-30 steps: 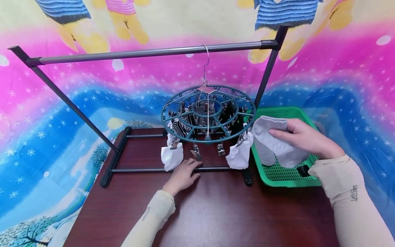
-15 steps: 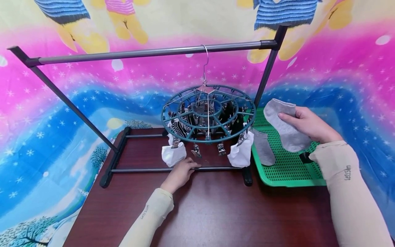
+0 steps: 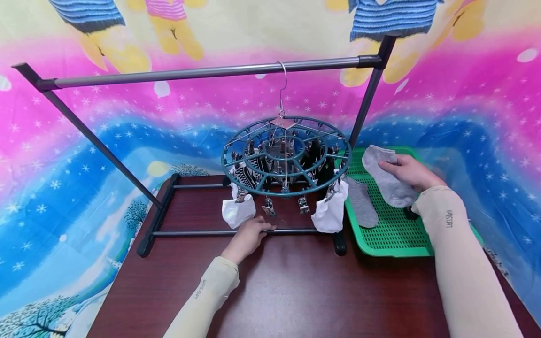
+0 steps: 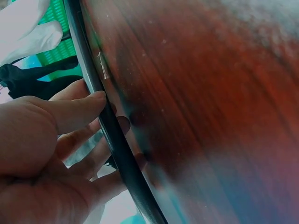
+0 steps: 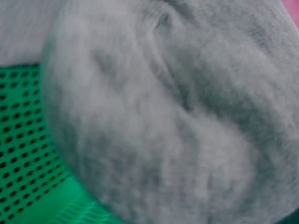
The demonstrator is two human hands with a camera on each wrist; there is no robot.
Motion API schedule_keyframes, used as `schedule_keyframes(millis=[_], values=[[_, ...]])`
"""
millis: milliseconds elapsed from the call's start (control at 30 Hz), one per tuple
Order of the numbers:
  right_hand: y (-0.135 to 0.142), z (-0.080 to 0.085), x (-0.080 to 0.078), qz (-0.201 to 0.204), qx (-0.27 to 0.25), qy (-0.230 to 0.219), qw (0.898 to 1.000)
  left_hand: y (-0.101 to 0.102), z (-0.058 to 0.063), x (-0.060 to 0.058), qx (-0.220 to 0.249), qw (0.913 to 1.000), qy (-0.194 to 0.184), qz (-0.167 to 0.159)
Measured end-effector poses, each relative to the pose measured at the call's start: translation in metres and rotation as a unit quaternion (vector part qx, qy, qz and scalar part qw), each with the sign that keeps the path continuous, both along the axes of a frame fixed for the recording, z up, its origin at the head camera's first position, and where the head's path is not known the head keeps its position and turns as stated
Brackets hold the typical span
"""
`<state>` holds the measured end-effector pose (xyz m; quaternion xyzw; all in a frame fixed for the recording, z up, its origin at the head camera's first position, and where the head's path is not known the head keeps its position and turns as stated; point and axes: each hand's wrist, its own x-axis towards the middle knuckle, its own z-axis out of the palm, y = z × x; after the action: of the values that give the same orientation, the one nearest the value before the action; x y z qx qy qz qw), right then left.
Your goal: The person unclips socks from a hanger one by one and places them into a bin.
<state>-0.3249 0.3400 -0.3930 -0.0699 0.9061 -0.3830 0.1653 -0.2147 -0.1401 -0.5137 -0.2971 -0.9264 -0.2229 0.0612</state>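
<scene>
My right hand (image 3: pixel 415 173) pinches a grey ankle sock (image 3: pixel 389 180) by its cuff, thumb on the near side, above the green basket (image 3: pixel 397 252). That sock (image 5: pixel 154 116) fills most of the right wrist view and hides the hand there. A second grey sock (image 3: pixel 362 204) lies in the basket's left part. My left hand (image 3: pixel 248 236) holds the rack's lower front bar (image 4: pixel 122 154), with the thumb on one side and fingers around the other in the left wrist view. Just above it hang a white sock (image 3: pixel 238 212) and a bare metal clip (image 3: pixel 268 206).
From the rack's top bar (image 3: pixel 203 72) hangs a round green clip hanger (image 3: pixel 262 190), with black and patterned socks inside it. Another white sock (image 3: pixel 330 211) hangs at its right, close to the basket. The rack stands on a dark red-brown table (image 3: pixel 313 291) before a printed cloth.
My right hand lifted the grey sock up and right, away from the other grey sock, then moved slightly back left and down with it. My left hand stays at the bar, its fingers drawn in closer.
</scene>
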Motion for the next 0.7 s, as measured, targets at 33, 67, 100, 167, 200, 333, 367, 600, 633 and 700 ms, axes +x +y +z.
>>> schedule_keyframes(millis=[33,67,100,167,200,333,367,600,633,700], values=[[0.001,-0.005,-0.002,0.002,0.004,-0.010,1.000,0.000,0.000,0.000,0.000,1.0000,-0.001,0.000],[0.003,-0.009,-0.005,0.002,0.005,-0.023,1.000,0.000,0.000,0.000,-0.001,1.0000,0.000,-0.001],[0.004,-0.014,-0.007,0.006,0.010,-0.032,0.999,0.000,0.000,-0.001,-0.003,1.0000,-0.002,0.000],[0.006,-0.023,-0.011,0.009,0.028,-0.043,0.999,0.000,0.000,-0.001,-0.007,1.0000,-0.002,0.001],[0.007,-0.026,-0.012,0.010,0.038,-0.048,0.998,0.000,0.000,-0.001,-0.009,1.0000,-0.002,0.001],[0.009,-0.042,-0.016,0.014,0.073,-0.063,0.995,-0.001,-0.002,-0.002,-0.007,1.0000,-0.005,-0.001],[0.010,-0.044,-0.016,0.013,0.079,-0.068,0.995,-0.001,-0.002,-0.002,-0.006,1.0000,-0.006,-0.001],[0.010,-0.060,-0.017,0.026,0.114,-0.068,0.991,-0.001,-0.001,-0.003,-0.008,1.0000,-0.005,0.000],[0.010,-0.062,-0.017,0.027,0.119,-0.064,0.990,-0.001,0.000,-0.003,-0.010,0.9999,-0.006,0.001],[0.011,-0.064,-0.018,0.029,0.128,-0.058,0.990,-0.001,0.001,-0.002,-0.013,0.9999,-0.007,0.004]])
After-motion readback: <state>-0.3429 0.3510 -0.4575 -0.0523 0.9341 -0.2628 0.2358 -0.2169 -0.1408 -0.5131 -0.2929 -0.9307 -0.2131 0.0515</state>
